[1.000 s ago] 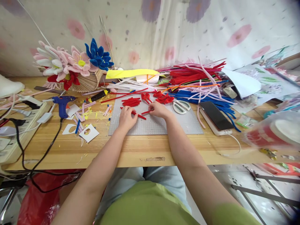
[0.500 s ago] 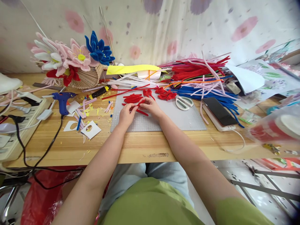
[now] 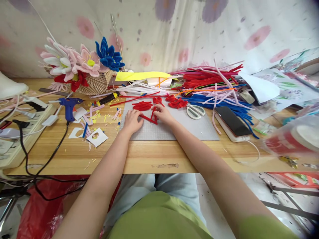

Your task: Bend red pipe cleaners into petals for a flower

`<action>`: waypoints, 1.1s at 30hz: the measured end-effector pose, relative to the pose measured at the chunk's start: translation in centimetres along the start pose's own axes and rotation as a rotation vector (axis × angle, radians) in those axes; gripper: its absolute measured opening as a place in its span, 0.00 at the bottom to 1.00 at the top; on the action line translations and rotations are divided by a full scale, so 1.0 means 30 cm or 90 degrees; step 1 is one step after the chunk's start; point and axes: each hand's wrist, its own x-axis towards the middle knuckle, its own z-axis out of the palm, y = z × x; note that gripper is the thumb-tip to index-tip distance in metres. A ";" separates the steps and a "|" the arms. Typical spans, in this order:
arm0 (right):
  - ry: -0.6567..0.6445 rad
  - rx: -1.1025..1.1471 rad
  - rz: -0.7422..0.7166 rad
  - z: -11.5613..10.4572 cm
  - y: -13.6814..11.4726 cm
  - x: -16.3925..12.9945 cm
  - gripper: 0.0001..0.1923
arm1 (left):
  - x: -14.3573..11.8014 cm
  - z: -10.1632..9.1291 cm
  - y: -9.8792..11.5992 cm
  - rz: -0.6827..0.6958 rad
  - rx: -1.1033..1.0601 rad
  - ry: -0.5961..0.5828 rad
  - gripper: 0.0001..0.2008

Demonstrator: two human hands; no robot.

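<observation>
A red pipe cleaner (image 3: 149, 119), bent into a sharp angle, spans the gap between my hands just over the grey cutting mat (image 3: 196, 129). My left hand (image 3: 133, 122) has its fingers closed at the pipe cleaner's left end. With thumb and fingers, my right hand (image 3: 162, 115) pinches the other part near the bend. Behind my left hand lies a pile of short red pipe-cleaner pieces (image 3: 142, 106). Beyond my right fingers are looped red pieces (image 3: 176, 101), partly beside another small red piece (image 3: 157, 100). White-handled scissors (image 3: 195, 112) rest on the mat to the right.
Pipe-cleaner bundles in red (image 3: 209, 78) and blue (image 3: 224, 103) lie at the back. A phone (image 3: 233, 121) sits at right near a wrapped cup (image 3: 286, 139). Leftward are a blue glue gun (image 3: 69, 108), paper scraps (image 3: 98, 137), a power strip (image 3: 27, 136) and flowers (image 3: 82, 64).
My hands were close together over the red pipe cleaner; now they are farther apart, the left shifted left. The pipe cleaner between them shows a clear bend. The view has tilted slightly.
</observation>
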 end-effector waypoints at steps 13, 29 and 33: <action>0.019 0.062 -0.059 0.011 0.078 -0.002 0.08 | -0.002 0.001 0.012 -0.001 -0.023 -0.013 0.05; -0.058 -0.140 -0.045 0.047 0.031 -0.030 0.13 | 0.005 -0.001 0.026 0.008 -0.048 0.025 0.06; -0.169 -0.078 -0.042 0.035 0.004 -0.053 0.17 | 0.003 -0.017 0.030 -0.004 -0.048 0.054 0.07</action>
